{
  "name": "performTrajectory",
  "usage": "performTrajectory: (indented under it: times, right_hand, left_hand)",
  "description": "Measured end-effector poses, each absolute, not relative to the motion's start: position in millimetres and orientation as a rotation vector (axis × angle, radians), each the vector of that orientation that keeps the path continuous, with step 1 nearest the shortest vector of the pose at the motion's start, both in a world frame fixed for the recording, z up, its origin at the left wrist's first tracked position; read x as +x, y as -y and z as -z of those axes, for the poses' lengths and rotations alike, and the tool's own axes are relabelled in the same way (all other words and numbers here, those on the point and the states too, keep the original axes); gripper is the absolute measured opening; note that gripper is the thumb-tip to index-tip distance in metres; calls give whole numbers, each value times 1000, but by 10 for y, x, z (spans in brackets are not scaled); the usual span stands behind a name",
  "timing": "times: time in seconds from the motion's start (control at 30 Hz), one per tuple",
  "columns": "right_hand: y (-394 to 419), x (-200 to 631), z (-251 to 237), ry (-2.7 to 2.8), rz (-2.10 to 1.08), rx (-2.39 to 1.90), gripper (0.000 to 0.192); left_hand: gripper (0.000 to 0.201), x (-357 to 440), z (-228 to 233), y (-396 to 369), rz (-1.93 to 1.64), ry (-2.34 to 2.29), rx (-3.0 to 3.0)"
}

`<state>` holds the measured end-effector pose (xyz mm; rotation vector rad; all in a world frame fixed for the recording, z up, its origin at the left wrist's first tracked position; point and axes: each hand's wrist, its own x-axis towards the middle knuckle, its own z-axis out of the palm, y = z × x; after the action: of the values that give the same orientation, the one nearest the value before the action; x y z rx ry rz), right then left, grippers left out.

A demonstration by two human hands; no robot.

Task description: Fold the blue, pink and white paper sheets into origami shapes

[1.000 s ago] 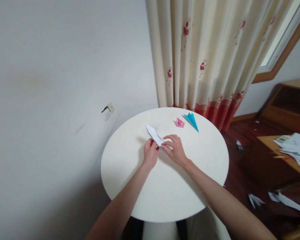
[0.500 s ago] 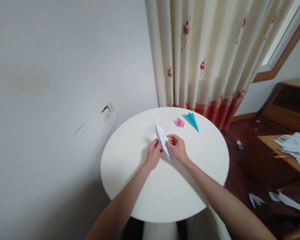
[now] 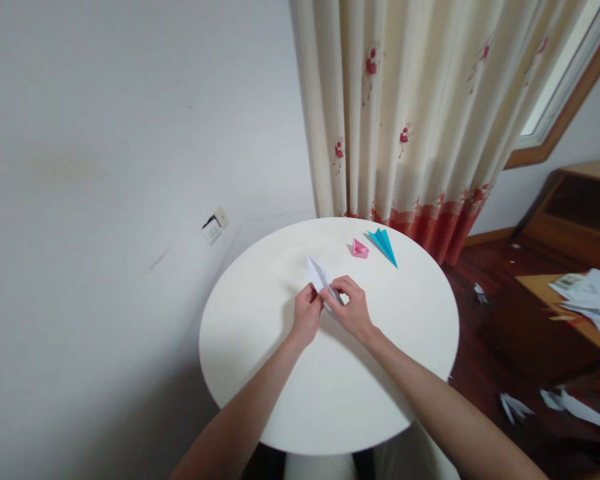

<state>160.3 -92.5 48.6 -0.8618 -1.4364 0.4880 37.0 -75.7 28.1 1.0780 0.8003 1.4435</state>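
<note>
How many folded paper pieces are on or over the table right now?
3: white piece held by left hand and right hand; pink piece and blue piece lying at the table's far side.

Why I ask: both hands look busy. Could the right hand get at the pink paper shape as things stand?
Probably yes: the pink paper shape lies beyond the right hand, nothing between, though it holds the white paper.

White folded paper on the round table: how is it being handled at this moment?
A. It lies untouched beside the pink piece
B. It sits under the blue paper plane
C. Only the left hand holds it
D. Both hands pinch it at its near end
D: the left hand and the right hand both grip the near end of the white folded paper, well apart from the pink piece and the blue paper plane.
</note>
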Motion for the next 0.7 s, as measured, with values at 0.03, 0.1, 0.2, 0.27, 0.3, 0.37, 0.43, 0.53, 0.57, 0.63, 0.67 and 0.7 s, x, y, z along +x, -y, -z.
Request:
performTrajectory:
  times: [0.03,0.1,0.2,0.27,0.3,0.37,0.43,0.53,0.57,0.63,0.67,0.7]
  right_hand:
    - [913,1596,-474,1416,-506,-887,15]
    - [875,1586,-437,1342,-599,-918,16]
    - [812,1582,-379,1200,-786,-903,16]
    - [788,1581,-358,1141,-845,-884,29]
    - [783,1581,-352,1129,-857,-875,32]
    - [781,1584,-348,1122,-871,-858,34]
    - [781,1594,-343,1136,-882,-839,33]
    - [761,1629,-319,1225,-914,-823,24]
    - [748,1645,-309,1253,-919,-828,20]
    - [719,1675,-288,1264,-894,-861,15]
    - [705,1688,-281,1246,-863,-883,14]
    - [694,1697,-276,1223,-828,-902,13]
  left_hand:
    - [32,365,-266,753,-1451,-830,1115]
    - [31,347,-236,743,-1456,-895,1167]
    - [34,315,-207,732,-1446,-963,1192]
    - [34,307,-207,729,-1448,-973,1203]
    - [33,309,-214,729,-1452,-964,1205]
    - [31,319,-240,733,-1473,-937,1192]
    - [41,326,-277,745,-1513,-915,1156]
    - [48,318,-340,772,-1540,-896,1138]
    - [45,311,-361,781,-1531,-890,1161]
    - [40,301,-398,796,-1495,-884,1233]
    - [39,298,-413,801,-1474,-882,1264]
    - [39,297,-424,804,-1454,-879,1285]
